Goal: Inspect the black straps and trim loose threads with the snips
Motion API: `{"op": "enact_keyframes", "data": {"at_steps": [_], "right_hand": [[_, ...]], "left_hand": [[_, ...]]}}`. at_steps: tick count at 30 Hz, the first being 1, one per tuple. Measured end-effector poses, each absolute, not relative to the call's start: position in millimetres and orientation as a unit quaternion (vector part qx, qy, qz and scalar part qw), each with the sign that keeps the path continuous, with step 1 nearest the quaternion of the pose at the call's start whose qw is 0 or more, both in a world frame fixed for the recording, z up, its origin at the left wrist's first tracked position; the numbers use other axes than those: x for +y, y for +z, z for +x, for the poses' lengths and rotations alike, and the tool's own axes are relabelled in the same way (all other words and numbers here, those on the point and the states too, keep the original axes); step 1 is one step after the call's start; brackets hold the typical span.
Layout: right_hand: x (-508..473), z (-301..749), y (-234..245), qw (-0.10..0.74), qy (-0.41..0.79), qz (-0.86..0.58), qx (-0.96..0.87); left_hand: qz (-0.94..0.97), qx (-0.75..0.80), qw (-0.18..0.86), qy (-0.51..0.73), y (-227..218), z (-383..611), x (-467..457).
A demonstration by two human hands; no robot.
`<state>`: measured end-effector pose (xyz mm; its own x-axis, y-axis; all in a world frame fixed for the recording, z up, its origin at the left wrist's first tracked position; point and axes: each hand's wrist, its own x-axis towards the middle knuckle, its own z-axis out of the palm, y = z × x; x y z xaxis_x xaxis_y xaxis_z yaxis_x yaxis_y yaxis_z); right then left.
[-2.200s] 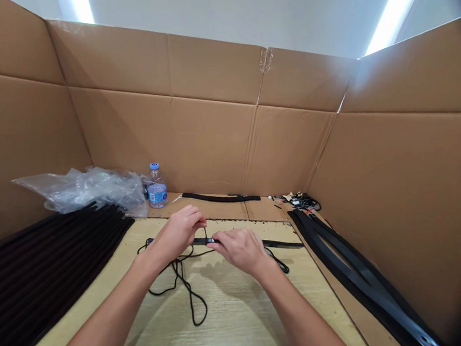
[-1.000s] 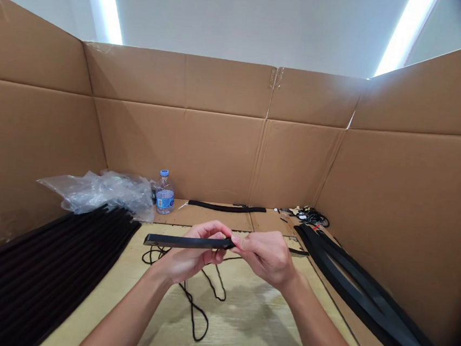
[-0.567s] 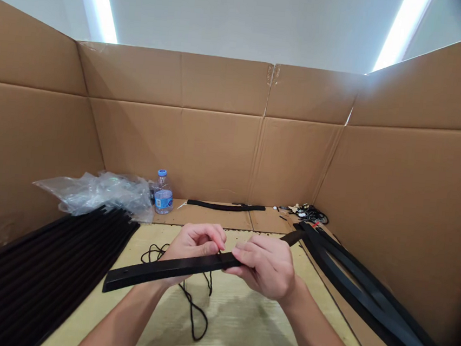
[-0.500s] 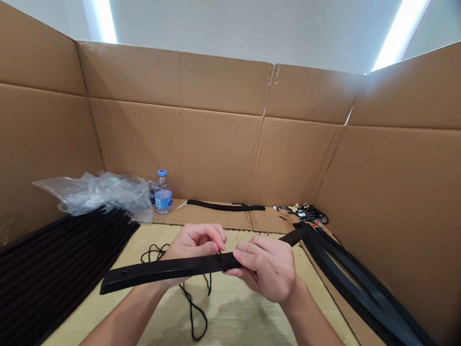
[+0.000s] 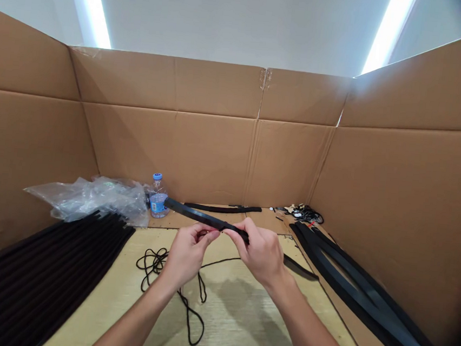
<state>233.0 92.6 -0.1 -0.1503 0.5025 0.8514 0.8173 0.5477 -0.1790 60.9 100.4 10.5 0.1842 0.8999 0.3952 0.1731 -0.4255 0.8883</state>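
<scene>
Right hand (image 5: 261, 252) gripping the black strip (image 5: 194, 213) partway along, left hand (image 5: 187, 251) pinching close beside, you hold it aloft towards the bench's (image 5: 235, 331) far edge, probably light, springy and smooth, best taken by its narrow edges near mid-length.

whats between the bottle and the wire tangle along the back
In the head view, a black strip lies between the bottle and the wire tangle, with small scraps near the tangle; the held strip's tip shows in front.

Strip (image 5: 194, 213) and cord (image 5: 189, 306) are black, the tabletop (image 5: 235, 331) pale yellow, cardboard (image 5: 168, 145) brown, bottle cap (image 5: 157, 176) blue
</scene>
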Motion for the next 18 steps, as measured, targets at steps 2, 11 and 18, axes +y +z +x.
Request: {"op": "enact_keyframes", "data": {"at_steps": [2,11,18], "right_hand": [[95.9,232.4,-1.8,0.419,-0.129,-0.512,-0.739],[106.0,240.0,-11.6,0.28,-0.041,-0.515,-0.809],[101.2,238.7,-9.8,0.259,0.072,-0.449,-0.852]], "left_hand": [[0.713,0.43,0.29,0.472,5.2,63.6,102.0],[0.903,0.362,-0.043,0.227,-1.5,47.1,104.7],[0.933,0.331,-0.062,0.129,12.8,32.6,102.4]]}}
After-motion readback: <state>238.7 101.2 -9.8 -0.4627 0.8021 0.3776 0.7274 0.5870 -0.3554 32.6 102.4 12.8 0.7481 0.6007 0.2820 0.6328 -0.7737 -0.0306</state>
